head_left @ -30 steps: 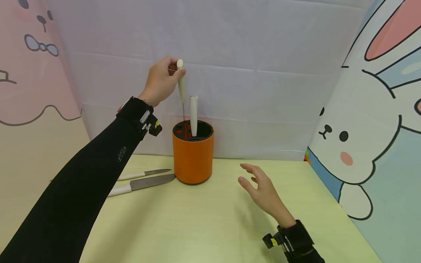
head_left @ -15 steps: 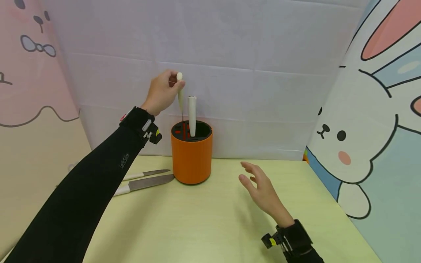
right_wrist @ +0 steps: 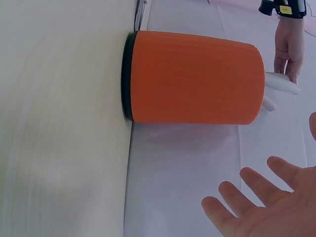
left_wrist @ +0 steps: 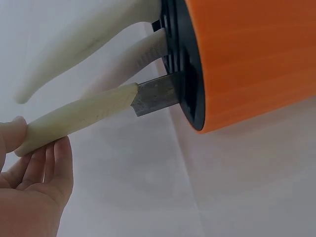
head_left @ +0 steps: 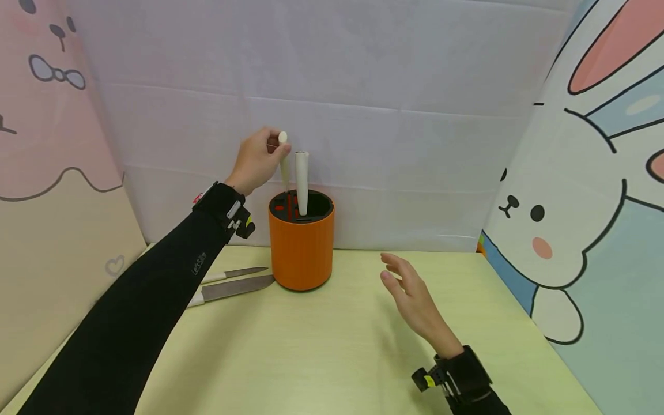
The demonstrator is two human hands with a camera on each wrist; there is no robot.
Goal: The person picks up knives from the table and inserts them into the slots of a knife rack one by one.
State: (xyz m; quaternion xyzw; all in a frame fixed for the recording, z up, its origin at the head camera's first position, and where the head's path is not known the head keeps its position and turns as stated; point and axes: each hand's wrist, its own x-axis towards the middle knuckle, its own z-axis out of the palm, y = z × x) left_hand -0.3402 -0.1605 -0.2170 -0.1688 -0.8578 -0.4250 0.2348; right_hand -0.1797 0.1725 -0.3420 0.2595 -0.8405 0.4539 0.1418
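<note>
My left hand (head_left: pixel 257 160) pinches the butt end of a knife's pale handle between thumb and fingers. In the left wrist view, that knife (left_wrist: pixel 81 114) has a short stretch of blade showing above the black slotted top of an orange knife block (left_wrist: pixel 256 59); the rest is hidden inside. Beside it, another pale handle (left_wrist: pixel 89 42) sticks out of the block, with a third handle (left_wrist: pixel 131 61) partly hidden behind. My right hand (head_left: pixel 420 305) hovers over the table to the block's right, fingers spread and holding nothing, as the right wrist view confirms.
Two white-handled knives lie on the table left of the block: a broad-bladed knife (head_left: pixel 238 288) and a narrower knife (head_left: pixel 245 272). My left sleeve partly covers their handles. A white sheet (head_left: pixel 415 173) hangs behind the pale yellow table (head_left: pixel 311 357), and a rabbit-print panel (head_left: pixel 596 202) stands at the right.
My left hand has come down with the knife, and the blade has sunk deeper into the block. The right hand stays nearly in place, its thumb shifting slightly.
</note>
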